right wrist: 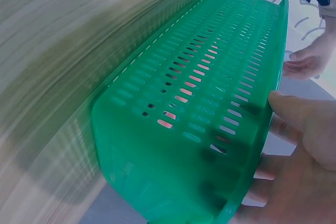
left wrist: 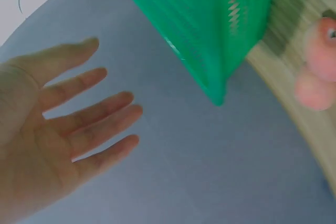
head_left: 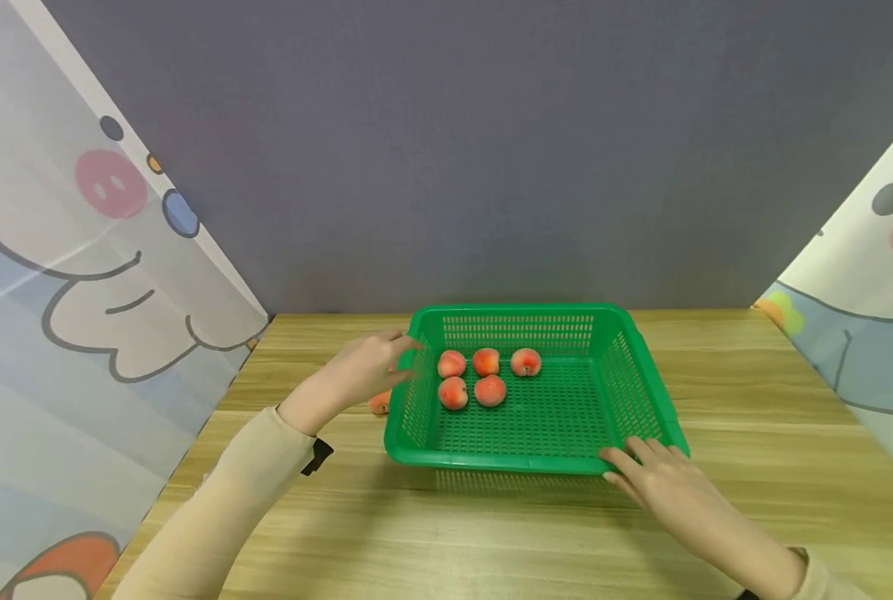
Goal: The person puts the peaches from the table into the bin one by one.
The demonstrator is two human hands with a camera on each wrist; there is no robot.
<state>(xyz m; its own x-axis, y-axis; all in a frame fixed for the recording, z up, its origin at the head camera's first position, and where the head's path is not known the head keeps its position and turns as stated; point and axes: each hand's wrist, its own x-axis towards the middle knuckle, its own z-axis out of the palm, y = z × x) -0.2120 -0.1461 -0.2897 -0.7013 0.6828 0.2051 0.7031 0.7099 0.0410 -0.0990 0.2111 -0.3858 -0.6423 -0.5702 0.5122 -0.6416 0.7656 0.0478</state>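
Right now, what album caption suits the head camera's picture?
Five round red-orange peaches in a rectangular green plastic basket, right hand gripping its near rim.

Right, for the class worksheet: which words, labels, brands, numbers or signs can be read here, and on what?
None can be read: no lettering or numbers show on the green basket or peaches.
The side panels carry cartoon drawings, without legible text.

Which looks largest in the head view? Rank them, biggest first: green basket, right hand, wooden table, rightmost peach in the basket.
1. Wooden table
2. Green basket
3. Right hand
4. Rightmost peach
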